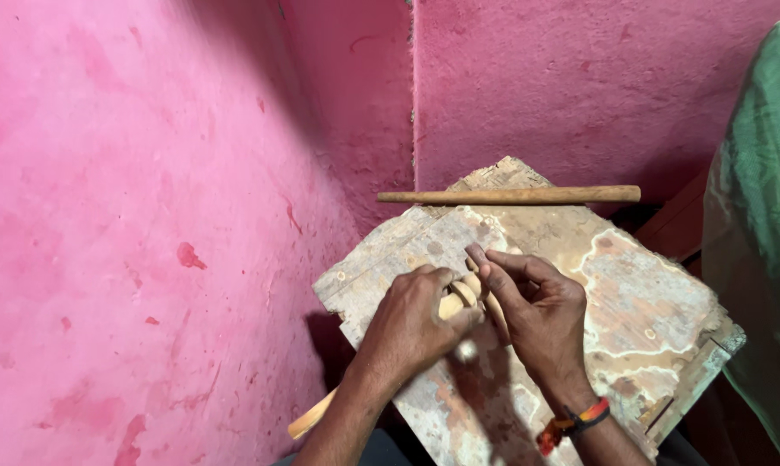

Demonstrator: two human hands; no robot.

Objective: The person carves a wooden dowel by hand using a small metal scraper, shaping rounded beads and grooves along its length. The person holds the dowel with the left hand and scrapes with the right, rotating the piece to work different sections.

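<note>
My left hand (pixel 411 324) and my right hand (pixel 536 315) meet over a worn wooden board (pixel 640 319). Together they grip a small pale wooden piece (pixel 461 298) with rounded, ring-like turns; most of it is hidden by the fingers. The left hand closes around it from the left, thumb pressed on its side. From the right, the right hand pinches it, forefinger stretched over the top. A light wooden stick (pixel 310 423) juts out below my left forearm. My right wrist wears a red, orange and black thread band (pixel 580 420).
A long round wooden rod (pixel 511 196) lies across the board's far corner. Pink plaster walls (pixel 148 216) close in on the left and behind, meeting in a corner. Green cloth (pixel 761 224) hangs at the right edge.
</note>
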